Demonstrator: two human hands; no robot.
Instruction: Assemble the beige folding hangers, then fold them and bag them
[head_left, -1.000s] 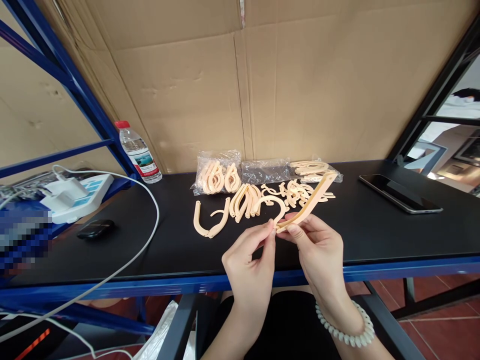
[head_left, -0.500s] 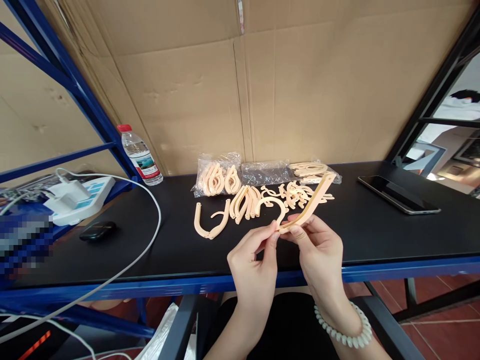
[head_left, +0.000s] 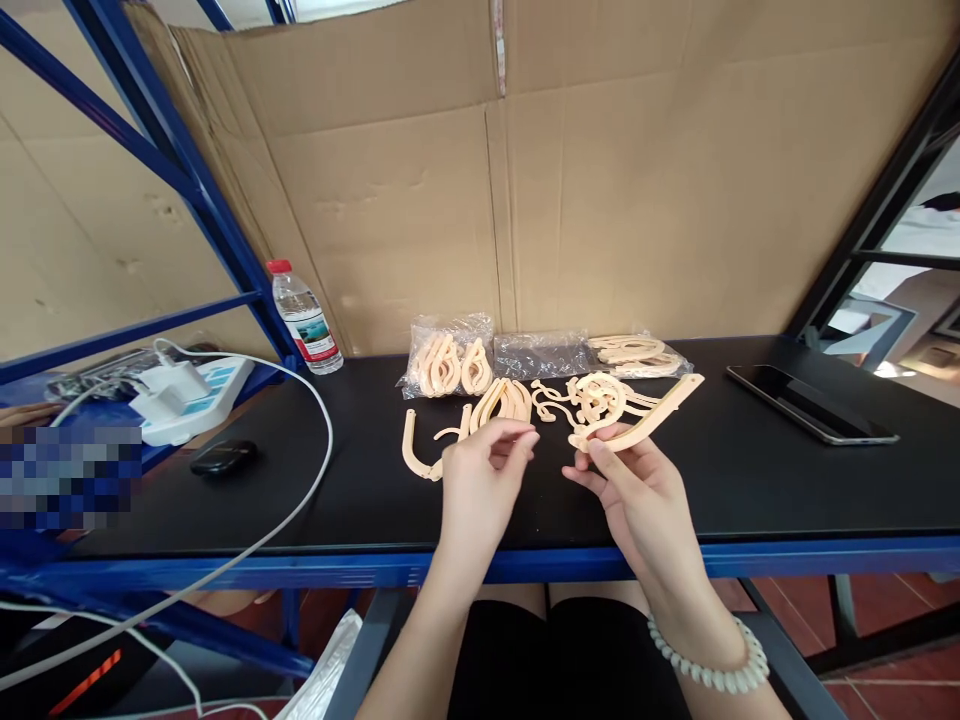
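Observation:
My right hand (head_left: 637,480) pinches the lower end of a beige folding-hanger arm (head_left: 660,415), which slants up to the right. A curved beige hook (head_left: 619,392) sits at that same end, overlapping the loose pieces behind. My left hand (head_left: 487,465) is apart from it, thumb and fingers drawn together, with nothing visible between them. Just beyond the left hand lie several loose hanger arms (head_left: 510,398). Partly covered by that hand is a U-shaped pair of arms (head_left: 410,445) with a small curved piece (head_left: 447,432) inside. More small hooks (head_left: 551,400) lie behind the held hanger.
Clear plastic bags with beige parts (head_left: 448,360) (head_left: 634,352) stand along the cardboard wall (head_left: 375,200). A water bottle (head_left: 307,325), a black mouse (head_left: 225,457) and a power strip (head_left: 217,400) with a looping white cable (head_left: 326,440) are left. A phone (head_left: 814,403) lies right.
My left hand has let go of the hook and moved left, away from the right hand. The hanger arm with its hook stays in my right hand. The view has shifted slightly.

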